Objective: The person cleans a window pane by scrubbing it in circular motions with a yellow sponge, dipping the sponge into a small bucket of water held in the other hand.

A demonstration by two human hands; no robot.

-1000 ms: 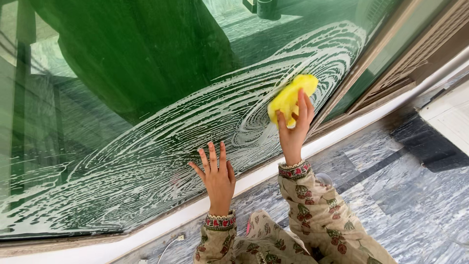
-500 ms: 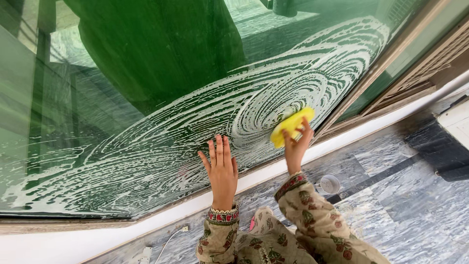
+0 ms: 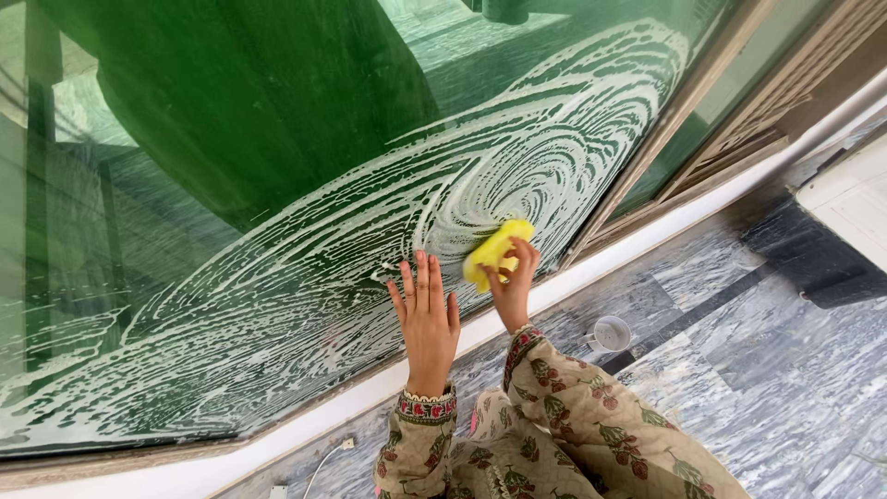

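Yellow sponge [image 3: 496,251], gripped in the right hand [image 3: 511,286], scrubs soapy glass [image 3: 277,277] at one o'clock of the flat, open-fingered left hand [image 3: 427,319]; unsoaped glass probably needs wider strokes.

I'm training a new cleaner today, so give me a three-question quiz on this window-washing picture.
1. True or false: the left hand lies flat, fingers spread, on the glass pane.
2. What does the right hand hold? A) a grey rag B) a yellow sponge C) a spray bottle
3. Fill in: on the marble floor, near the right sleeve, stands a small white ____.

Key:
1. True.
2. B, the yellow sponge, pressed on the soapy swirls.
3. Cup.
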